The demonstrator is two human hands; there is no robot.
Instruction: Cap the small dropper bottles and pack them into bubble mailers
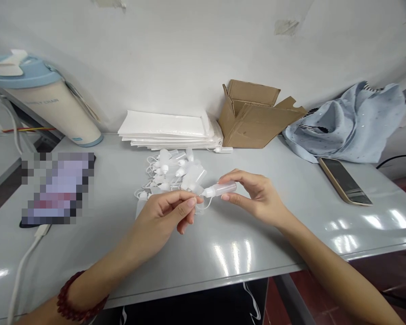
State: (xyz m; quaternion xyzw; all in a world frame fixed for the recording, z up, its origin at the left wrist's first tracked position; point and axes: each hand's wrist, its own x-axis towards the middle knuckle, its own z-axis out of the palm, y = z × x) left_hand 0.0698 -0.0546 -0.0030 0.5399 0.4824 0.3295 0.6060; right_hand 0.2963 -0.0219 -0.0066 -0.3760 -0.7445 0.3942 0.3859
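Observation:
My right hand grips a small translucent squeeze bottle between thumb and fingers. The bottle lies nearly level, its white nozzle end toward the left. A thin loop strap hangs below that end. My left hand is closed in a pinch right at the nozzle tip. A thin, needle-like bit shows between its fingertips and the nozzle, too small to make out fully. Just behind my hands lies a loose pile of similar small bottles with white caps and loop straps.
Behind the pile are a stack of white padded sleeves and an open cardboard box. To the left stand a large tumbler and a blurred-out phone on a cable. A light blue cloth bag and another phone lie right.

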